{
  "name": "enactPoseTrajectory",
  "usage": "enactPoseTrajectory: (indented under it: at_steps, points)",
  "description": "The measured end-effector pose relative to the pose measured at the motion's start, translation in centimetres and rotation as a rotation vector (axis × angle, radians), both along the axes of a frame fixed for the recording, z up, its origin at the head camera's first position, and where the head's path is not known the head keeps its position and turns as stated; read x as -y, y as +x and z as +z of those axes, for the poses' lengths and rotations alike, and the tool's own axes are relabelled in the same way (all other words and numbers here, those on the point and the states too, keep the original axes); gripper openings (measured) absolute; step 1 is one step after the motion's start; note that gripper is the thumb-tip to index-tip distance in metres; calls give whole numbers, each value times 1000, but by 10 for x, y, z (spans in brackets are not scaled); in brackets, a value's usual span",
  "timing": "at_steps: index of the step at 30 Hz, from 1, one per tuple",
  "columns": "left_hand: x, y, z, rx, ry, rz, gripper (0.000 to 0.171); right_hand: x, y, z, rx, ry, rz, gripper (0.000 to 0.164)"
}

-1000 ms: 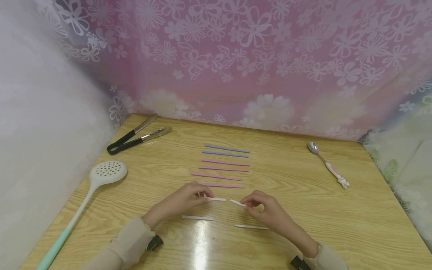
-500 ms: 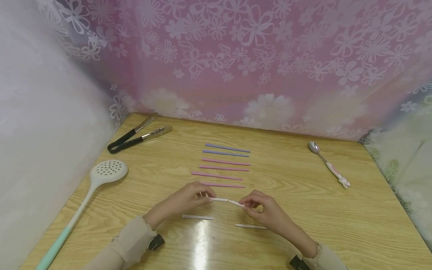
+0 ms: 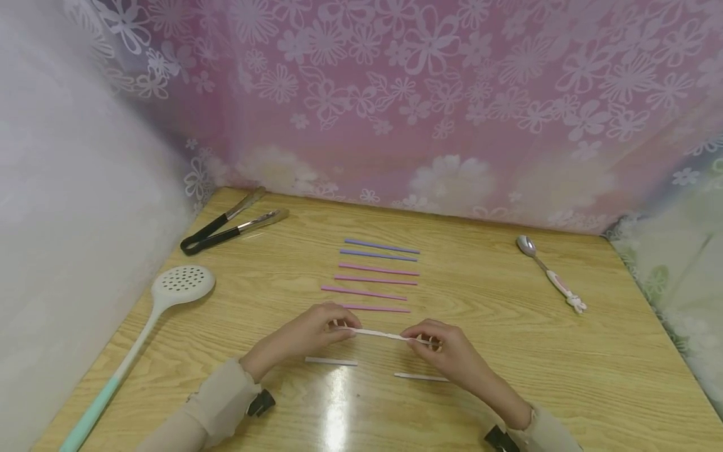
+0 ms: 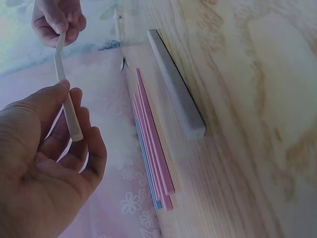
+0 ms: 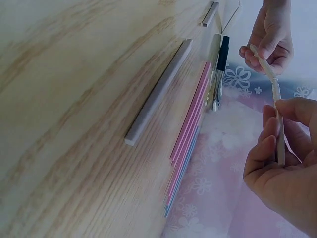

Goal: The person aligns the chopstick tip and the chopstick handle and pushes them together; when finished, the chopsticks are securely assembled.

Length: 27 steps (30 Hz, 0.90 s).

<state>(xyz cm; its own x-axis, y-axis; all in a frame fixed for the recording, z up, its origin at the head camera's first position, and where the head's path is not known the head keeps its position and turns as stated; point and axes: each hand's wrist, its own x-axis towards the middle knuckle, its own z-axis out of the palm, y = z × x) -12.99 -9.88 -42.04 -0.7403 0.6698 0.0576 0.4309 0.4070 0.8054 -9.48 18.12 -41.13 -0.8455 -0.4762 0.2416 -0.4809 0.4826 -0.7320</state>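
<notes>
My left hand pinches one short, thin white stick between thumb and fingers. My right hand pinches a second white stick the same way. Above the table, the two sticks meet end to end between the hands, with a slight bend at the joint in both wrist views. Both have a squarish cross-section. Below the hands lie two more short white sticks on the table, a left one and a right one, the latter partly hidden by my right hand.
Beyond the hands, several pink sticks and two blue sticks lie in a stack of rows on the wooden table. Black-handled tongs and a slotted skimmer are at left, a rabbit-handled spoon at right.
A second ago a gap separated the two held white sticks. Their ends then came together, and now they form one nearly straight line. The sticks on the table have not moved.
</notes>
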Motion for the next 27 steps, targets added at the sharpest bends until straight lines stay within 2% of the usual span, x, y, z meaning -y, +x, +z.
enactPoseTrajectory:
  at_steps: [10, 18, 21, 27]
  points:
    - [-2, 0, -4, 6, 80, -58, 22, 1, 1, 0, 43, -32, -22, 11]
    - [-5, 4, -3, 54, 103, -45, 24, 3, 4, 2, 16, -32, -48, 10]
    - [-7, 6, -2, 24, 130, -46, 23, 5, 6, 4, -14, -32, -59, 9]
    - [-11, 9, 0, -144, 208, -39, 17, 9, 11, 11, -94, -60, -70, 10]
